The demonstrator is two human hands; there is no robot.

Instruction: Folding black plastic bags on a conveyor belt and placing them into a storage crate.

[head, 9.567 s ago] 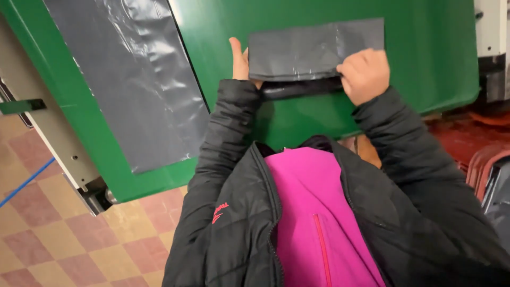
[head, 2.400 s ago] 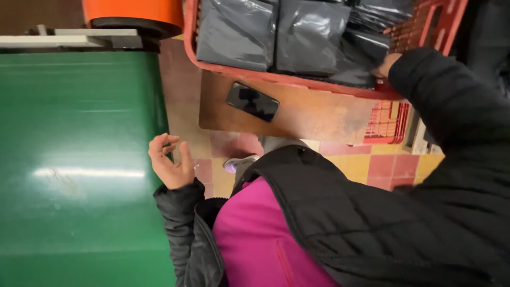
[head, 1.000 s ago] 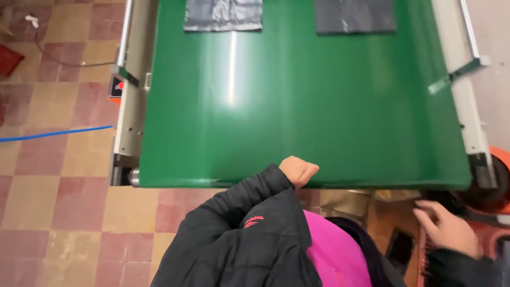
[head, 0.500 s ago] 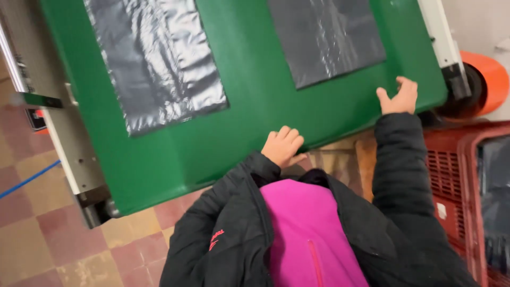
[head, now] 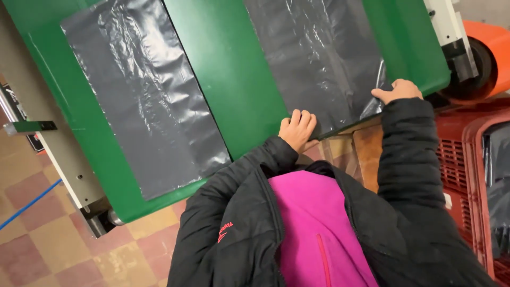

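Observation:
Two flat grey plastic bags lie on a green conveyor belt (head: pixel 236 101). My left hand (head: pixel 297 129) grips the near edge of the right-hand grey bag (head: pixel 319 58) at its left corner. At that bag's right corner my right hand (head: pixel 397 90) pinches the plastic, which lifts slightly off the belt there. The left-hand grey bag (head: pixel 146 101) lies flat and untouched, farther to my left. Both arms wear black jacket sleeves over a pink top.
A red plastic crate (head: pixel 470 175) holding folded grey bags stands at my right. An orange roller (head: pixel 486 56) sits at the belt's right end. The conveyor's pale metal frame (head: pixel 58 154) runs along the left, over a checked tile floor (head: pixel 48 239).
The belt has carried both bags toward me. My hands moved from the bare belt edge onto the right-hand bag's near corners and took hold of it.

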